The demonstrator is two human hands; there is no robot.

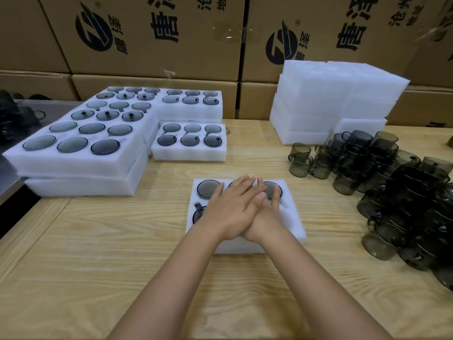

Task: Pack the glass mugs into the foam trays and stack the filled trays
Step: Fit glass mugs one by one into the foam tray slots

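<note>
Pale wooden table (98, 266) fills the view, and a wall of brown cardboard cartons (147, 45) with black print stands right behind its far edge. At the centre of the table sits one foam tray (293, 217), and both hands are on it. The left hand (231, 208) lies flat across the right hand (268, 218), fingers straight, pressing down, nothing gripped. Smoky glass mugs (208, 188) sit in its pockets; three show, and the rest of the pockets are hidden under the hands. Filled trays (81, 155) are stacked at the far left corner, and blank foam slabs (331, 99) are piled at the far right. Loose mugs (392, 192) are heaped along the right edge, cut off by the frame. Dark shapes (14, 119) off the left edge are too blurred to name.
</note>
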